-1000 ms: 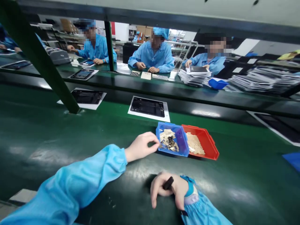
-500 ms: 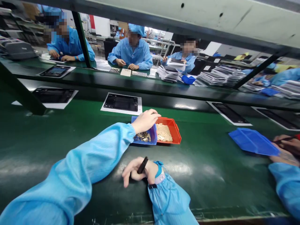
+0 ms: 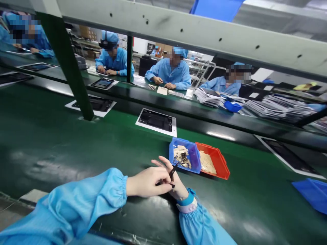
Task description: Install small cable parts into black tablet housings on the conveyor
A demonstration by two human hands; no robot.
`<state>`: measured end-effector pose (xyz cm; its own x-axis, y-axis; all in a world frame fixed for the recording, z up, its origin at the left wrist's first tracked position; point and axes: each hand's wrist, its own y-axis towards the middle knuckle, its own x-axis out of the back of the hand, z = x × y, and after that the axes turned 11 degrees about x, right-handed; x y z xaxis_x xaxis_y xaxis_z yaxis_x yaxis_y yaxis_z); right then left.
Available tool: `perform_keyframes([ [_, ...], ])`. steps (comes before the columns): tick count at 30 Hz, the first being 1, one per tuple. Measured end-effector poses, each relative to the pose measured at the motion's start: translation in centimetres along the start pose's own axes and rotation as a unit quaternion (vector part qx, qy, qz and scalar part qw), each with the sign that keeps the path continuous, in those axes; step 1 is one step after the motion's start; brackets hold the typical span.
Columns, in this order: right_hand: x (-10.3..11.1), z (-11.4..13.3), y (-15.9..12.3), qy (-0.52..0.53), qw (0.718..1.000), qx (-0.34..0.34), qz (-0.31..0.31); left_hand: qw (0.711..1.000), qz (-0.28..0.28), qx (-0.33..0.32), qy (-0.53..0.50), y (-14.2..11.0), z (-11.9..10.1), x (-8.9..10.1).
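Observation:
My left hand (image 3: 149,182) is closed in a pinch, its fingertips up against my right hand. Whatever lies between those fingertips is too small and covered to make out. In my right hand (image 3: 178,185) a slim black tool, seemingly tweezers (image 3: 173,171), is tucked against the palm, while some of the fingers stretch out to the left. Just beyond the hands is a blue bin (image 3: 198,166) holding pale tabs and small black parts. A red bin (image 3: 221,163) of pale pieces stands against its right side.
Black panels on white sheets, one of them a flat panel (image 3: 155,119), lie along the far side of the green bench (image 3: 122,143). A green post (image 3: 74,75) rises at left. Another blue bin (image 3: 313,194) is at right. Co-workers in blue sit across, beside paper stacks (image 3: 278,110).
My left hand has left the blue bin and come back to meet my right hand. The view has turned left, so the bins appear further right.

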<state>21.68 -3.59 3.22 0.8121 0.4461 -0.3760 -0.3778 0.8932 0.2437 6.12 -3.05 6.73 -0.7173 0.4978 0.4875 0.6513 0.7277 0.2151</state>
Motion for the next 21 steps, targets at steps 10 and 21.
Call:
perform_keyframes([
  [10, -3.4, -2.0, 2.7, -0.011, 0.976, 0.106, -0.192, 0.976, -0.169, 0.091, -0.104, -2.6, 5.0, 2.9],
  [21, -3.4, -1.7, -0.8, -0.184, 0.938, 0.099, -0.276, 0.974, -0.156, 0.107, -0.128, -3.2, 6.6, 2.5],
])
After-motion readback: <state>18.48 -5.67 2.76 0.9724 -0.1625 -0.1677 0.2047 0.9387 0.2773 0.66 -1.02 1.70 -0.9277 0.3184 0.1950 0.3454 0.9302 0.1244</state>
